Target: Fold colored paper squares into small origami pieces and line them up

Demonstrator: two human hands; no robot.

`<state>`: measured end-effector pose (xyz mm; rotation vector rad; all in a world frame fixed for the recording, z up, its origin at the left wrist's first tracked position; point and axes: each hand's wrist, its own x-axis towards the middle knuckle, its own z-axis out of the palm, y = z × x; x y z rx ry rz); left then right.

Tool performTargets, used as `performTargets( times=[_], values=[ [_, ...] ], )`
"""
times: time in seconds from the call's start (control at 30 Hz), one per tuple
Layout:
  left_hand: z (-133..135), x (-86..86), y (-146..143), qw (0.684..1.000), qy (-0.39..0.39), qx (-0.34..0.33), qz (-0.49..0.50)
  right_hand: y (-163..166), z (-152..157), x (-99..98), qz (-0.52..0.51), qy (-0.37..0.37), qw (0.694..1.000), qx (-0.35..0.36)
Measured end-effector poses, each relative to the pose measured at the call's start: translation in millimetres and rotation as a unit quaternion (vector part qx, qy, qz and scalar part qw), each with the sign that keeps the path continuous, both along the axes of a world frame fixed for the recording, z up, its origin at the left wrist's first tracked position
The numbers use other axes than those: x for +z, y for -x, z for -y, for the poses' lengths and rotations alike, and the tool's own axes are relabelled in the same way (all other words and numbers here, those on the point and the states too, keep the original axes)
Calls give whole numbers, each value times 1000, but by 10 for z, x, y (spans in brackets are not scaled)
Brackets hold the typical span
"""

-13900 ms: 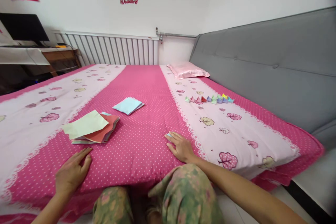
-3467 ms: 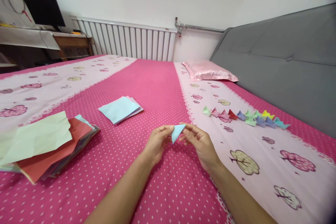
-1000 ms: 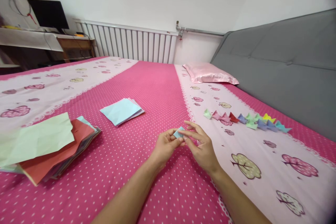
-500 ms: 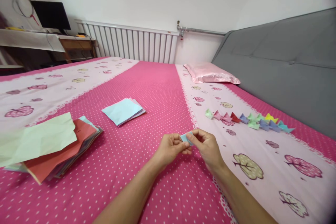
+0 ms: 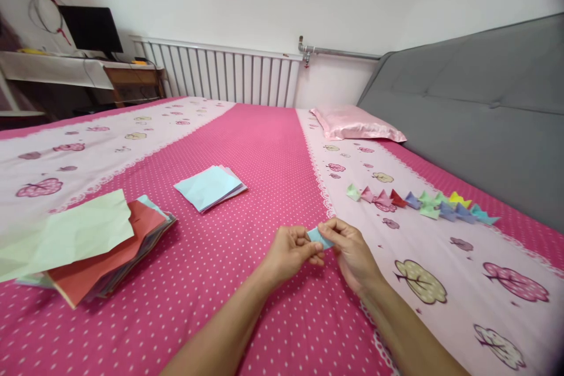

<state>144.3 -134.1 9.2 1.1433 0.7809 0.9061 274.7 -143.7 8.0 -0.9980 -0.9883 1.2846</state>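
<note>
Between my two hands is a small folded piece of light blue paper (image 5: 320, 238), held just above the pink dotted bedspread. My left hand (image 5: 293, 251) pinches its left end between thumb and curled fingers. At the opposite end, my right hand (image 5: 348, 247) grips it with thumb and forefinger. Fingers cover both ends of the paper, so its full folded shape is hidden. Beyond my hands, to the left, lies a stack of square paper sheets (image 5: 209, 187) with light blue on top.
Small folded paper boats (image 5: 429, 202) in several colours sit in rows at the right. A larger, untidy paper pile (image 5: 88, 229), pale green and red on top, lies at the left. Farther back are a pink pillow (image 5: 356, 122), a grey headboard (image 5: 480, 94) and a white radiator (image 5: 220, 70).
More of the blue paper shows between my hands, as the fingers sit slightly farther apart. The whole view has shifted a little, moving everything slightly rightward in the picture.
</note>
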Motion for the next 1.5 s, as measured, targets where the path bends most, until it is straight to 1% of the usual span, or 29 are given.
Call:
performTargets(
  times=[0.37,0.87,1.5],
  values=[
    [-41,-51,-6,1000,1,15,-1,25,31,32,89,-54,994,-23],
    [-19,-8,6,1000,3,10,-5,30,25,27,98,-49,994,-26],
    [-34,-47,10,1000,7,1,1,36,30,23,103,-55,993,-30]
  ],
)
